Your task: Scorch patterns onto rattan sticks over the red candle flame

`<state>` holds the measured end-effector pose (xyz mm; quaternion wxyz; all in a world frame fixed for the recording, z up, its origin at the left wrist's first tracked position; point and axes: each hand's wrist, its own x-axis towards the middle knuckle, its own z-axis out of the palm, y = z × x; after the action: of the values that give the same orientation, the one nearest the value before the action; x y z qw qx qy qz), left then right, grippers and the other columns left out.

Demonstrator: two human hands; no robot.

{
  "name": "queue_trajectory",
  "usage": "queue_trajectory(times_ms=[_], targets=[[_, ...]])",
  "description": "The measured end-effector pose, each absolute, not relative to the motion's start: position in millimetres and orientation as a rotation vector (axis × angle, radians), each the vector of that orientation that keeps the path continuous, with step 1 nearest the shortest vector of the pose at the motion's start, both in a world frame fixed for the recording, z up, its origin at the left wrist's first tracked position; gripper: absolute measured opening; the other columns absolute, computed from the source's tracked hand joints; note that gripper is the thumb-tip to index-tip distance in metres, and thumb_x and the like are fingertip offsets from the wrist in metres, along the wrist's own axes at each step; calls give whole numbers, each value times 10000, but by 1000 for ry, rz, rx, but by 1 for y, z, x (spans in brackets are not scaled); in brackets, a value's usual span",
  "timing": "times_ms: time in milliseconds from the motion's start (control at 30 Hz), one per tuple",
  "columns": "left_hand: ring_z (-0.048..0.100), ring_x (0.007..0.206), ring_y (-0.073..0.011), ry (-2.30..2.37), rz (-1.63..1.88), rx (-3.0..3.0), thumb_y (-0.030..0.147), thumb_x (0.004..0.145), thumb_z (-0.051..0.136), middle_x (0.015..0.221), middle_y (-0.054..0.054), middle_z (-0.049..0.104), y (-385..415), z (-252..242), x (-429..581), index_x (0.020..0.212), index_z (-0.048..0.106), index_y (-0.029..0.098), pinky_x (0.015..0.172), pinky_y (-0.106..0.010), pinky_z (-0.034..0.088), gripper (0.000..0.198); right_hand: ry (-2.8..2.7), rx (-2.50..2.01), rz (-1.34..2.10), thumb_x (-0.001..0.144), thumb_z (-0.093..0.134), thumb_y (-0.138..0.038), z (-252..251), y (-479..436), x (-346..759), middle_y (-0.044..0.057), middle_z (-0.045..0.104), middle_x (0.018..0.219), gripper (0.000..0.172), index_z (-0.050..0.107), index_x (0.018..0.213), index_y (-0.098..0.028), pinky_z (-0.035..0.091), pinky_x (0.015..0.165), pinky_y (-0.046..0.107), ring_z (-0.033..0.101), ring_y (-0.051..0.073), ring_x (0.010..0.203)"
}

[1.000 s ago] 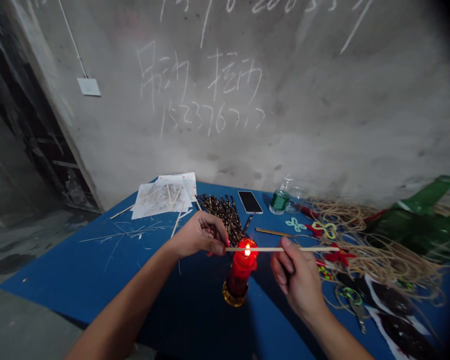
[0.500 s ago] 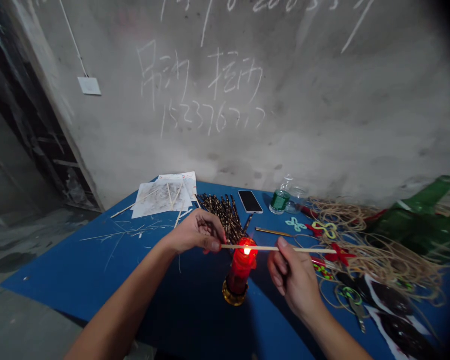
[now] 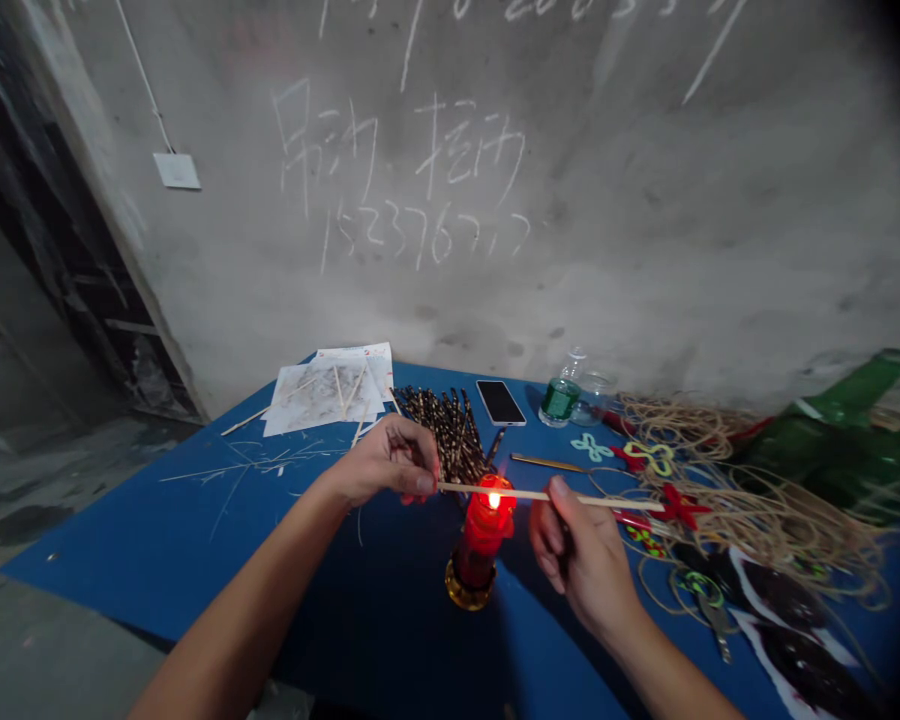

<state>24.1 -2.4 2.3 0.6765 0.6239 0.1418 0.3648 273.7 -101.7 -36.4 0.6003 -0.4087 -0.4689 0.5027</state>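
Note:
A thin pale wooden strip (image 3: pixel 529 494) runs almost level between my two hands, passing over the flame of a lit red candle (image 3: pixel 481 540). My left hand (image 3: pixel 394 462) pinches the strip's left end between thumb and fingers. Thumb and curled fingers of my right hand (image 3: pixel 581 540) grip it farther along, and its free end sticks out to the right. The candle stands upright on a gold base (image 3: pixel 468 590). Just behind it lies a pile of dark, patterned sticks (image 3: pixel 450 425).
On the blue table (image 3: pixel 157 555) are soot-marked papers (image 3: pixel 311 395), a phone (image 3: pixel 501 402), a small bottle with green liquid (image 3: pixel 560 395) and a glass jar (image 3: pixel 592 398). Tangled tan cord (image 3: pixel 765 520), a red star-shaped piece (image 3: pixel 679 507) and green bottles (image 3: pixel 847 430) crowd the right side.
Both hands and the wooden strip have shifted slightly left over the candle, and the strip now slopes down a little to the right. The candle stays in place.

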Motion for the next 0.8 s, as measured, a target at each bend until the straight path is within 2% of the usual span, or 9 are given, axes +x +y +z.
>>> queue_trajectory(times_ms=[367, 633, 800], targets=[[605, 410, -85, 359, 834, 1410, 290, 632, 960, 563, 5, 693, -4, 3, 23, 701, 756, 152, 390, -148, 505, 256, -1037, -879, 1251, 895, 625, -784, -32, -103, 273, 5, 500, 407, 727, 570, 476, -193, 208, 337, 213, 382, 73, 289], [563, 394, -73, 296, 859, 1388, 331, 635, 961, 532, 10, 661, -3, 2, 21, 684, 741, 151, 379, -142, 460, 290, -993, -833, 1239, 877, 658, -707, -24, -103, 277, -2, 477, 418, 662, 574, 457, -202, 237, 370, 242, 388, 83, 318], [549, 398, -69, 240, 897, 1388, 332, 631, 971, 526, 27, 632, -2, 4, 20, 661, 720, 154, 372, -137, 428, 309, -1043, -862, 1266, 889, 646, -722, -30, -102, 275, -7, 469, 406, 684, 577, 453, -199, 226, 376, 252, 379, 81, 310]])
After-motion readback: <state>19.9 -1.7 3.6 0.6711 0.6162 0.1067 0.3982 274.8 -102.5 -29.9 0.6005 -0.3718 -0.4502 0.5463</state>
